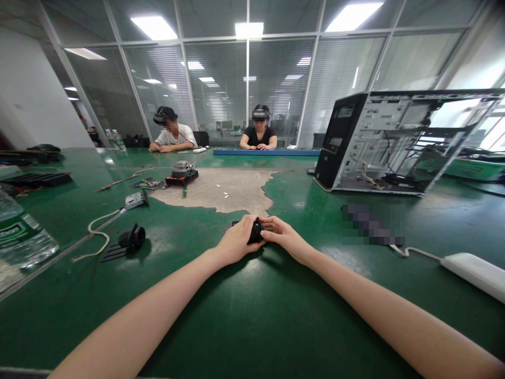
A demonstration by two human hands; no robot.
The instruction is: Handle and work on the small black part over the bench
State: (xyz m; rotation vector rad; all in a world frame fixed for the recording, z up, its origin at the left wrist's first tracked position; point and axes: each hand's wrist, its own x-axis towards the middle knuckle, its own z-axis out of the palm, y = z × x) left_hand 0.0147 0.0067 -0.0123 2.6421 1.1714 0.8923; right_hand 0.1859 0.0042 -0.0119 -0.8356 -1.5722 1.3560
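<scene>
Just above the green tabletop (252,310), near the middle of the view, both hands meet at a small black part (256,231) whose exact kind I cannot make out. My left hand (240,241) wraps round it from the left, covering much of it. From the right, the fingertips of my right hand (283,238) press on its side. Off to the left lies a similar-looking black plastic piece (133,238) with a round body and flat prongs.
An opened computer case (347,147) stands at right. A water bottle (23,237) is at left. Nearby lie a metal box with a cable (136,199), a black-and-silver component (182,172) and a white power strip (475,271). Two people sit across the table.
</scene>
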